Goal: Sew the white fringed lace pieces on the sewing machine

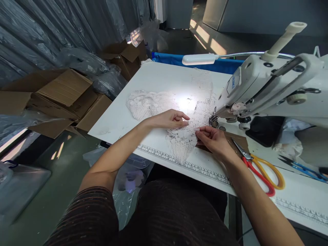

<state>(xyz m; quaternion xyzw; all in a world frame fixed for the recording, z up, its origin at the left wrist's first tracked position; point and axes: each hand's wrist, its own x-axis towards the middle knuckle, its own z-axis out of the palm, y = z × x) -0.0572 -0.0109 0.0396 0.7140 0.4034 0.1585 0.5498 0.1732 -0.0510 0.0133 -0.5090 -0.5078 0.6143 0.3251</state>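
Note:
White lace fabric [181, 145] lies over the table, with a pointed end toward me and a wide scalloped stretch to the left. My left hand [170, 119] rests on the lace with its fingers curled and thumb close to them, apparently pinching it. Just right of it, my right hand [211, 138] is closed on the lace's right edge. The presser foot and needle area of the sewing machine [212, 119] sit right beyond my right fingertips. Glare from the lamp washes out the middle of the lace.
Orange-and-red-handled scissors [266, 171] lie beside my right forearm, on a brown cardboard piece [238, 145]. Blue snips [304, 167] are farther right. A lamp [200, 59] hangs over the table [115, 119], whose front edge carries a ruler strip [164, 157]. Open cartons [64, 92] stand left.

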